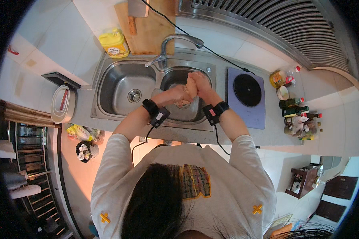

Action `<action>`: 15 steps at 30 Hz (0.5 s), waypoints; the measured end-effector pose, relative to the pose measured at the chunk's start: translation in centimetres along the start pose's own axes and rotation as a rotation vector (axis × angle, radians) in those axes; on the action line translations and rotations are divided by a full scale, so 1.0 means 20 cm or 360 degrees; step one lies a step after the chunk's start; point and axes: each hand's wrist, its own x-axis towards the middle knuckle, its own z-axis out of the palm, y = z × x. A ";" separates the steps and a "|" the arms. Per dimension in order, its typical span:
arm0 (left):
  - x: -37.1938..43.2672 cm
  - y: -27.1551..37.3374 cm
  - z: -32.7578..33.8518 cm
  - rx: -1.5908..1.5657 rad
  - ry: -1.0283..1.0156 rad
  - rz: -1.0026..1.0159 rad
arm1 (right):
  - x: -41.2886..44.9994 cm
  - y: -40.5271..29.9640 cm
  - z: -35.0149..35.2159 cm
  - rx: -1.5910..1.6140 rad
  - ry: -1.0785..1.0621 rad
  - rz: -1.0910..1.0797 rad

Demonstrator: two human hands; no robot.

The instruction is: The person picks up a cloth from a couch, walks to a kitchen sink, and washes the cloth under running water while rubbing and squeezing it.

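Both hands are over the right basin of a stainless steel double sink, gripping a pale pinkish soft item between them. It may be a cloth or raw meat; I cannot tell which. My left hand has its lower left side, and my right hand wraps its upper right end. Fingers hide much of it. Below, near the drain, is a small orange-pink patch, partly covered by my left hand. The chrome faucet arches behind the hands, its spout just above my right hand.
The left basin shows its drain. A yellow jug and a wooden cutting board stand behind. An induction cooktop lies right, with several bottles beyond. A black cable crosses behind the faucet. Left is a white plastic container.
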 end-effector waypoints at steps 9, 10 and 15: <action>0.35 -0.42 -0.14 0.1463 0.0520 0.0010 | 0.09 0.16 -0.08 -0.0411 0.0242 -0.0035; 0.35 -0.45 -0.14 0.1659 0.0589 0.0249 | 0.09 0.17 -0.06 -0.0423 0.0317 0.0024; 0.24 -0.28 0.01 0.2136 0.0562 0.0518 | 0.05 0.15 -0.09 -0.2488 -0.0011 -0.0109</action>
